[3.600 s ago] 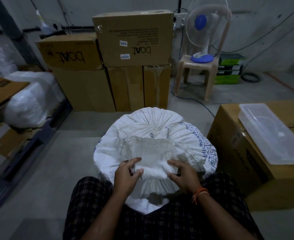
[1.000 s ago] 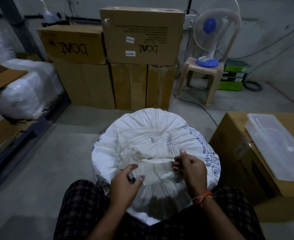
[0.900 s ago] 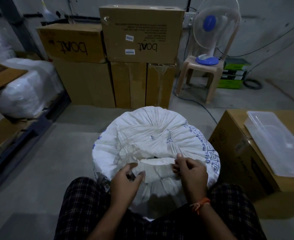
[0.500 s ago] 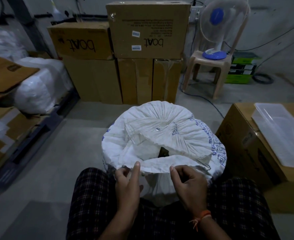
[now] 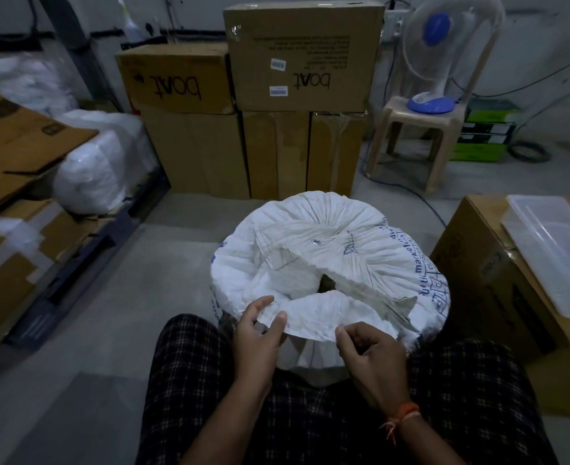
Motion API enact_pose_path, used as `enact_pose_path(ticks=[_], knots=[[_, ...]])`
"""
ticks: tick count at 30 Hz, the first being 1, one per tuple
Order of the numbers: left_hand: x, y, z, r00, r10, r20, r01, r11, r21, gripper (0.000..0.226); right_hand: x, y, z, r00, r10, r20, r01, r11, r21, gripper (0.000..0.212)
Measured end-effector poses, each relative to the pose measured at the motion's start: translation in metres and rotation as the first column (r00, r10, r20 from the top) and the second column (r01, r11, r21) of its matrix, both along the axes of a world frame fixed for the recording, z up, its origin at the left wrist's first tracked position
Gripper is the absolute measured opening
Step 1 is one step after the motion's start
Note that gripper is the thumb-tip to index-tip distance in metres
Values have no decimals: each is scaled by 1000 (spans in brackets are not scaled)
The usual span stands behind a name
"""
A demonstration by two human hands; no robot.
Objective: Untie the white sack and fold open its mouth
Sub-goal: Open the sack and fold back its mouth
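Left hand: the left hand (image 5: 256, 327) pinches the near edge of the sack's loose flap, thumb on top and fingers curled under it.
Right hand: the right hand (image 5: 367, 350) pinches the same edge a little way to the right, between thumb and first finger. The other fingers are curled in below.
Flap: the flap (image 5: 324, 313) is a crinkly white sheet. It is stretched between the two hands and pulled toward the person.
Sack: the white sack (image 5: 330, 263) stands on the floor right past the hands, in front of the person's knees. Its top is round and full of folds.
Done: no string shows around the top, so the untying looks done. A small dark hole (image 5: 325, 281) has opened just past the flap.
Left to do: the mouth is mostly closed. The far folds, with a little metal ring (image 5: 316, 242) on them, lie flat beyond the hole. The edge needs to be spread wide and turned down all the way round.
Watch out: the thin edge could slip from the fingers if pulled hard.
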State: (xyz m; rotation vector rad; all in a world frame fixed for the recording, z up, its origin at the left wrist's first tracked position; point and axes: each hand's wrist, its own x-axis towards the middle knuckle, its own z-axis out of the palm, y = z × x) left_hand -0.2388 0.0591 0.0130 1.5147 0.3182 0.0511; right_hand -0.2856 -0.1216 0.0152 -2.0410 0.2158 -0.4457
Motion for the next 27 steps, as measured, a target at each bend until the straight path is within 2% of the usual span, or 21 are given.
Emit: enact_pose_path(ticks=[3, 7, 11, 12, 14, 16, 17, 20, 21, 23, 24, 25, 27], knots=[[1, 0, -3, 999, 33, -39, -32, 999, 2, 29, 0, -3, -5, 998, 21, -58, -21, 1000, -12, 30], [2, 3, -16, 995, 29, -93, -19, 994, 111, 38, 3, -5, -12, 976, 34, -215, -58, 993, -106, 27], [-1, 8, -23, 993, -7, -117, 34, 974, 225, 45, 4, -8, -13, 934, 111, -340, -179, 968, -176, 31], [-3, 10, -23, 993, -19, -113, 46, 970, 240, 45, 6, -8, -11, 947, 105, -304, -177, 959, -220, 31], [-4, 13, -21, 994, -41, -97, 66, 961, 269, 46, 17, -7, 2, 992, 74, -103, -106, 933, -345, 19], [-4, 15, -20, 996, -66, -67, 83, 949, 306, 48, 41, -9, 13, 980, 150, 129, -79, 894, -442, 6], [-4, 16, -19, 996, -76, -50, 88, 941, 325, 49, 57, -11, 15, 965, 210, 157, -107, 863, -494, 14], [-1, 18, -16, 994, -111, -15, 108, 923, 369, 54, 109, -21, 18, 949, 307, -68, -262, 651, -713, 40], [0, 19, -16, 992, -124, -7, 117, 917, 380, 57, 125, -26, 19, 928, 326, -178, -353, 625, -696, 43], [3, 21, -17, 989, -151, 10, 134, 904, 407, 65, 154, -37, 23, 828, 401, -393, -561, 583, -588, 41], [5, 22, -17, 987, -163, 8, 145, 895, 422, 69, 166, -43, 26, 796, 441, -415, -605, 544, -582, 39], [9, 23, -18, 985, -171, 6, 152, 888, 435, 71, 177, -50, 29, 802, 457, -383, -595, 559, -578, 37], [18, 27, -18, 984, -177, 6, 155, 876, 457, 73, 193, -66, 39, 861, 437, -261, -505, 668, -547, 33]])
